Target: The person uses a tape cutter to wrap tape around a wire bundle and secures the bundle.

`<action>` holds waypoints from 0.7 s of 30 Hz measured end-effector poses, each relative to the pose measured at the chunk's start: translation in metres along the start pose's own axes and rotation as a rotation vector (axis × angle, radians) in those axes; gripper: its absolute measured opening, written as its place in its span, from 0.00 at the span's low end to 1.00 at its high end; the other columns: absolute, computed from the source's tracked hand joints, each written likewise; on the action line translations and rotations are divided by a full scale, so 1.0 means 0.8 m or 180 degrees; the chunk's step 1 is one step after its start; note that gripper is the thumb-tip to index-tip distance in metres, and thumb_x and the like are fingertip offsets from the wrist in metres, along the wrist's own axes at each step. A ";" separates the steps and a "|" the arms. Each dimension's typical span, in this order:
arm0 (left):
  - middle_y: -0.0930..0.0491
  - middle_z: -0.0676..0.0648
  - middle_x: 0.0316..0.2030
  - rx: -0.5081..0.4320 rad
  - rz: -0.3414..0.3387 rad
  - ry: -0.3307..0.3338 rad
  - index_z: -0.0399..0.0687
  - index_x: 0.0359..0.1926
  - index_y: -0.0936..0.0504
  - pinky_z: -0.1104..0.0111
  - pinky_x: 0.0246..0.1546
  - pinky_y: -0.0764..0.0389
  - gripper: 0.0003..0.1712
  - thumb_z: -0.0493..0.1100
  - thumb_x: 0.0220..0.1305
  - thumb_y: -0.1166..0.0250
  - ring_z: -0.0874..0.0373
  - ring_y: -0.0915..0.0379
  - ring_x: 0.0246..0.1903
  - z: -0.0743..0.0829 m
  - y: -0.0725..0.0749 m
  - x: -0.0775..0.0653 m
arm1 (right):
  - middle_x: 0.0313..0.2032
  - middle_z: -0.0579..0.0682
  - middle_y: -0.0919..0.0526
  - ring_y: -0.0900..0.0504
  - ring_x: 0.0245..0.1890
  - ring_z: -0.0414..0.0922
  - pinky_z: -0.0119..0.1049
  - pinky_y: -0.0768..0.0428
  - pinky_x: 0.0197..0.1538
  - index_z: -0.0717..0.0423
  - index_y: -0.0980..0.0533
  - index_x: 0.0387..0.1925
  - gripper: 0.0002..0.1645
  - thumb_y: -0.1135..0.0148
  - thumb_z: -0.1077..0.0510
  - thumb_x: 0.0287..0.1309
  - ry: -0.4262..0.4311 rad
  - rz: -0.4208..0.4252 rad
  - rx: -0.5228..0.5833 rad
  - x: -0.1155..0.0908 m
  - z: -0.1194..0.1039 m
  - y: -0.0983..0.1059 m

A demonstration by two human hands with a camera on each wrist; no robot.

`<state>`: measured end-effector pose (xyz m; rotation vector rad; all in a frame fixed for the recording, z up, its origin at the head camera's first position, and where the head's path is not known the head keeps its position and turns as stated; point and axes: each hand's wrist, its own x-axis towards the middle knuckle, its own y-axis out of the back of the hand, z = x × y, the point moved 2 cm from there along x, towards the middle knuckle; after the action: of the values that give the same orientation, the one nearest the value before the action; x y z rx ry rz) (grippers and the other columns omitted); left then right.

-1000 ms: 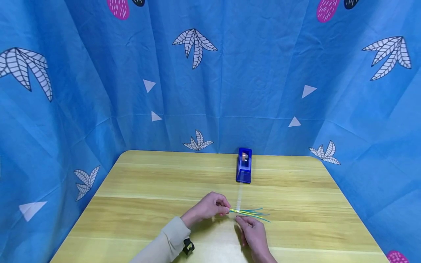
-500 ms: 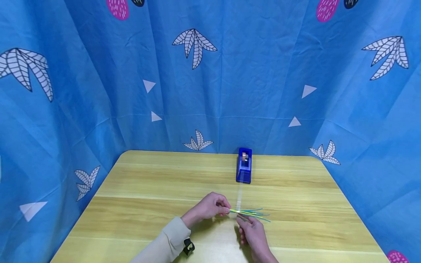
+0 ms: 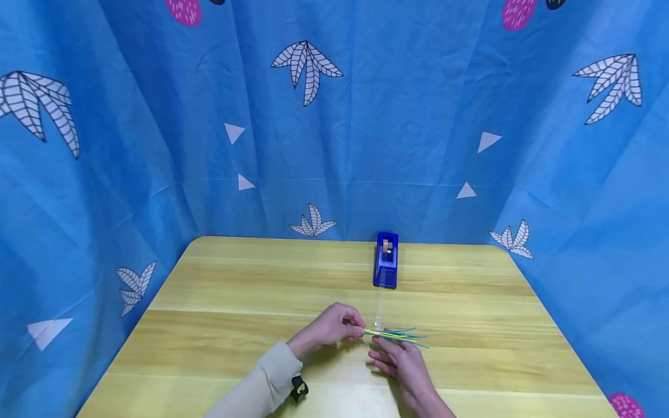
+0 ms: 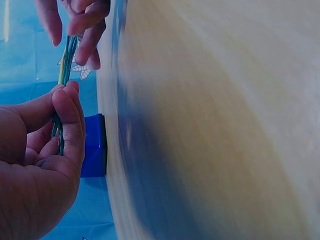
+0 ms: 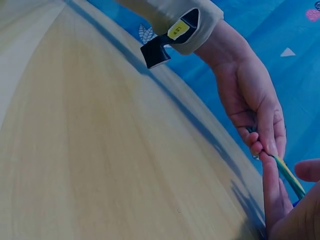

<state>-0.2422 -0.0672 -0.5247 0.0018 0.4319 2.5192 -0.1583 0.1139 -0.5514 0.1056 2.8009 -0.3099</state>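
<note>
My left hand [image 3: 334,325] pinches the left end of a bundle of thin yellow and teal strands [image 3: 405,337], held just above the table. The loose ends fan out to the right. My right hand [image 3: 402,363] is at the bundle's near side with its fingers extended and spread; in the left wrist view, the fingers of the right hand [image 4: 87,25] lie around the strands without gripping. From a blue tape dispenser [image 3: 385,261], a strip of clear tape [image 3: 380,302] reaches down to the bundle near the left fingertips. Whether the tape sticks to the strands cannot be told.
The wood-grain table [image 3: 235,290] extends to both sides of the hands. A blue patterned curtain [image 3: 407,145] hangs behind and beside it. A black strap [image 3: 299,388] with a yellow label is on the left wrist.
My right hand has moved up slightly to the bundle, and its fingers have spread apart. The left hand keeps its pinch. The head view has shifted a little.
</note>
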 end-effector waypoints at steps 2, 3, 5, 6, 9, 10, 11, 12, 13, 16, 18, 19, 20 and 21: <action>0.14 0.43 0.32 -0.0004 0.0000 0.0001 0.39 0.38 0.14 0.61 0.37 0.14 0.02 0.32 0.65 0.30 0.54 0.19 0.31 -0.001 0.000 0.000 | 0.52 0.57 0.12 0.10 0.40 0.44 0.37 0.11 0.46 0.70 0.35 0.68 0.34 0.35 0.56 0.70 -0.0020 -0.0024 0.0026 0.001 0.000 -0.001; 0.14 0.43 0.32 -0.0004 0.0001 -0.0002 0.39 0.38 0.14 0.61 0.37 0.14 0.02 0.32 0.65 0.30 0.54 0.19 0.30 -0.001 0.000 0.000 | 0.52 0.57 0.12 0.10 0.40 0.44 0.36 0.11 0.46 0.70 0.36 0.68 0.34 0.35 0.57 0.70 -0.0021 -0.0029 0.0041 0.002 0.000 -0.001; 0.14 0.43 0.31 -0.0004 0.0002 -0.0009 0.38 0.38 0.13 0.63 0.36 0.14 0.02 0.31 0.65 0.30 0.55 0.20 0.30 -0.002 0.000 0.001 | 0.52 0.57 0.12 0.10 0.40 0.43 0.36 0.11 0.46 0.70 0.37 0.70 0.35 0.36 0.58 0.70 -0.0008 -0.0021 0.0069 0.003 0.000 -0.001; 0.15 0.43 0.31 -0.0003 0.0003 -0.0006 0.38 0.38 0.13 0.63 0.35 0.15 0.02 0.31 0.65 0.30 0.55 0.20 0.29 -0.003 0.000 0.002 | 0.51 0.56 0.12 0.10 0.40 0.43 0.35 0.11 0.46 0.70 0.38 0.70 0.35 0.37 0.58 0.70 0.0003 -0.0011 0.0090 0.004 0.001 -0.002; 0.15 0.45 0.30 0.0006 -0.0001 0.0007 0.38 0.38 0.13 0.66 0.35 0.15 0.02 0.30 0.64 0.30 0.56 0.20 0.29 -0.004 0.000 0.003 | 0.47 0.54 0.11 0.10 0.38 0.42 0.34 0.12 0.45 0.72 0.38 0.70 0.34 0.38 0.60 0.71 0.0028 0.0047 0.0190 0.005 0.001 -0.003; 0.15 0.45 0.30 0.0005 -0.0005 0.0012 0.38 0.38 0.13 0.66 0.35 0.16 0.02 0.30 0.64 0.30 0.56 0.20 0.29 -0.004 0.000 0.004 | 0.45 0.53 0.11 0.10 0.38 0.42 0.34 0.11 0.46 0.72 0.39 0.70 0.34 0.37 0.60 0.71 0.0034 0.0067 0.0229 0.006 0.001 -0.004; 0.15 0.45 0.30 0.0003 -0.0008 0.0017 0.38 0.38 0.13 0.66 0.34 0.16 0.02 0.30 0.64 0.30 0.57 0.21 0.28 -0.005 0.000 0.004 | 0.43 0.53 0.12 0.10 0.37 0.42 0.34 0.12 0.46 0.72 0.39 0.70 0.35 0.37 0.60 0.71 0.0045 0.0088 0.0272 0.007 0.001 -0.004; 0.15 0.46 0.30 0.0001 -0.0013 0.0023 0.38 0.38 0.14 0.67 0.34 0.16 0.02 0.30 0.64 0.31 0.57 0.21 0.28 -0.005 0.000 0.004 | 0.42 0.52 0.12 0.10 0.36 0.41 0.34 0.12 0.46 0.72 0.40 0.70 0.35 0.37 0.60 0.71 0.0054 0.0109 0.0313 0.008 0.001 -0.005; 0.15 0.46 0.30 0.0001 -0.0018 0.0024 0.37 0.38 0.14 0.67 0.34 0.16 0.02 0.30 0.65 0.31 0.58 0.21 0.28 -0.005 0.000 0.004 | 0.41 0.52 0.12 0.10 0.35 0.40 0.34 0.12 0.46 0.72 0.40 0.71 0.36 0.37 0.60 0.71 0.0058 0.0129 0.0350 0.008 0.001 -0.006; 0.16 0.47 0.29 -0.0001 -0.0024 0.0024 0.37 0.38 0.14 0.67 0.34 0.16 0.02 0.30 0.64 0.31 0.59 0.22 0.27 -0.005 0.000 0.004 | 0.38 0.51 0.12 0.11 0.33 0.39 0.32 0.12 0.45 0.72 0.41 0.71 0.36 0.37 0.61 0.71 0.0066 0.0192 0.0402 0.010 0.002 -0.009; 0.16 0.47 0.29 0.0003 -0.0026 0.0019 0.37 0.38 0.14 0.67 0.33 0.16 0.02 0.30 0.64 0.31 0.60 0.22 0.27 -0.005 0.000 0.004 | 0.36 0.50 0.12 0.11 0.32 0.38 0.32 0.12 0.44 0.72 0.41 0.71 0.36 0.37 0.61 0.70 0.0061 0.0231 0.0424 0.011 0.002 -0.010; 0.15 0.47 0.29 0.0004 -0.0026 0.0018 0.37 0.38 0.14 0.67 0.33 0.16 0.02 0.30 0.64 0.31 0.60 0.22 0.27 -0.005 0.000 0.004 | 0.35 0.50 0.12 0.11 0.32 0.38 0.32 0.12 0.44 0.72 0.41 0.71 0.36 0.37 0.62 0.70 0.0055 0.0253 0.0438 0.011 0.002 -0.011; 0.15 0.47 0.29 0.0002 -0.0026 0.0013 0.37 0.38 0.14 0.67 0.33 0.16 0.02 0.30 0.64 0.31 0.59 0.22 0.27 -0.004 0.000 0.004 | 0.35 0.50 0.12 0.12 0.32 0.38 0.32 0.12 0.43 0.72 0.41 0.71 0.36 0.37 0.62 0.70 0.0056 0.0266 0.0452 0.011 0.001 -0.012; 0.15 0.47 0.29 0.0000 -0.0027 0.0007 0.37 0.38 0.14 0.68 0.33 0.16 0.02 0.30 0.64 0.31 0.59 0.22 0.27 -0.004 -0.001 0.004 | 0.34 0.49 0.12 0.12 0.31 0.38 0.31 0.12 0.42 0.72 0.41 0.71 0.36 0.37 0.62 0.70 0.0071 0.0272 0.0460 0.011 0.001 -0.012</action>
<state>-0.2448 -0.0663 -0.5285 -0.0029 0.4318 2.5111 -0.1677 0.1046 -0.5532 0.2627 2.7836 -0.4929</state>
